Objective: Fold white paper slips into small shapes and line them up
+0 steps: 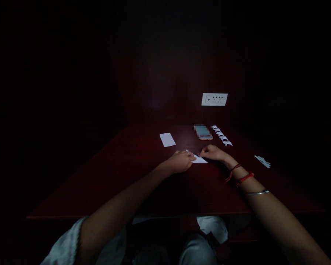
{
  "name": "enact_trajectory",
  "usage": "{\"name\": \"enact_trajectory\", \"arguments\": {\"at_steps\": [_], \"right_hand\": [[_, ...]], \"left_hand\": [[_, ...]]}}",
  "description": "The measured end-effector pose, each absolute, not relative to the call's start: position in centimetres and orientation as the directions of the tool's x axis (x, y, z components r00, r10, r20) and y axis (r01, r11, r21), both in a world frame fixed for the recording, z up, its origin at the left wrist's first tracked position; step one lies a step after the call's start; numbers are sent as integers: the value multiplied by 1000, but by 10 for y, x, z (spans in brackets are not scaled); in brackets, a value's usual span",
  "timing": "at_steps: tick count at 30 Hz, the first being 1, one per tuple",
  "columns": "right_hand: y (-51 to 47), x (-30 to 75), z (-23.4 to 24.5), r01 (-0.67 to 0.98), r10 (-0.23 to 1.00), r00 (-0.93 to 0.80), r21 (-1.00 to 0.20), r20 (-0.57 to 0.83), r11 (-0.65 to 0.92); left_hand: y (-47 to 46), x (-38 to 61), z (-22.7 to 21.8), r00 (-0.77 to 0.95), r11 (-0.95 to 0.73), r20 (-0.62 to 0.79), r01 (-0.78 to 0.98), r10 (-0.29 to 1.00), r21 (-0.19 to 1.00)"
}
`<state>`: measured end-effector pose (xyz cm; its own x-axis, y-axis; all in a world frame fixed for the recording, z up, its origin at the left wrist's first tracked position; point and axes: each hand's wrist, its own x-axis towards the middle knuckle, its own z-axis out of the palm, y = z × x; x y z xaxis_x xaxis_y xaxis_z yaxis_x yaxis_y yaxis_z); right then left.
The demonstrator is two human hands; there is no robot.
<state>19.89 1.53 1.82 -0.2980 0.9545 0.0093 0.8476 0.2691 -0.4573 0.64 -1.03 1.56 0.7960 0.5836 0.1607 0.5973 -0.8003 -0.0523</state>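
Observation:
A small white sheet of paper, folded into a triangle (200, 160), lies on the dark red table in front of me. Over its left part rests my left hand (181, 161), its fingers stretched out and pressing the paper down. My right hand (212, 152) is at the upper right edge of the triangle, thumb and fingers drawn together in a pinch. Whether the paper's edge is between those fingertips is too dark and small to make out. Bracelets circle my right forearm.
Beyond my hands are a flat white sheet (167, 139), a phone (203, 131) and a row of folded white paper pieces (222, 135). Thin paper strips (263, 161) lie at the right. A white socket panel (214, 99) is on the back wall. The table's front edge (182, 215) is near me.

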Motion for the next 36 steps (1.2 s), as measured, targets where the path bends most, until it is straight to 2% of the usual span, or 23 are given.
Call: {"name": "enact_trajectory", "arguments": {"at_steps": [3,11,17,26,31,36], "right_hand": [[13,200,20,838,945,-326,-462,1,290],[13,195,19,894,972,-235,-391,9,220],[12,204,21,850,951,-306,-461,-38,255],[9,200,22,874,952,-308,-398,-5,280],[8,201,23,847,945,-325,-451,-21,281],[8,199,22,846,941,-336,-450,-35,285]], "left_hand": [[-10,7,16,793,-797,155,601,589,-51],[-10,8,17,786,-790,151,612,600,-45],[-13,7,16,791,-795,178,603,586,-61],[-16,9,16,790,-791,193,605,581,-93],[-16,9,16,785,-782,185,614,592,-102],[-18,9,18,780,-776,183,621,598,-110]]}}
